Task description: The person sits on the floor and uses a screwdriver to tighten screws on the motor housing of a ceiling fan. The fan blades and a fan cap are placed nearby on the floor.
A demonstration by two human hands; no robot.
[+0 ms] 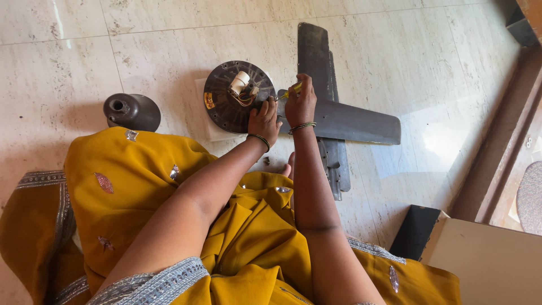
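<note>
From my remote view, a dark, rounded bell-shaped metal cover [132,111] with a hole in its top sits on the pale marble floor [68,62], just beside the folds of mustard-yellow cloth [135,186] with silver-grey embroidered trim that fills the lower part of my picture. At the lower right I see a cream-coloured board or box [491,260], with a black box-like thing [415,231] touching its left edge. A brown wooden frame [502,147] runs diagonally up the right side. Beyond it, at the far right edge, part of a round greyish mat [532,197] shows.
</note>
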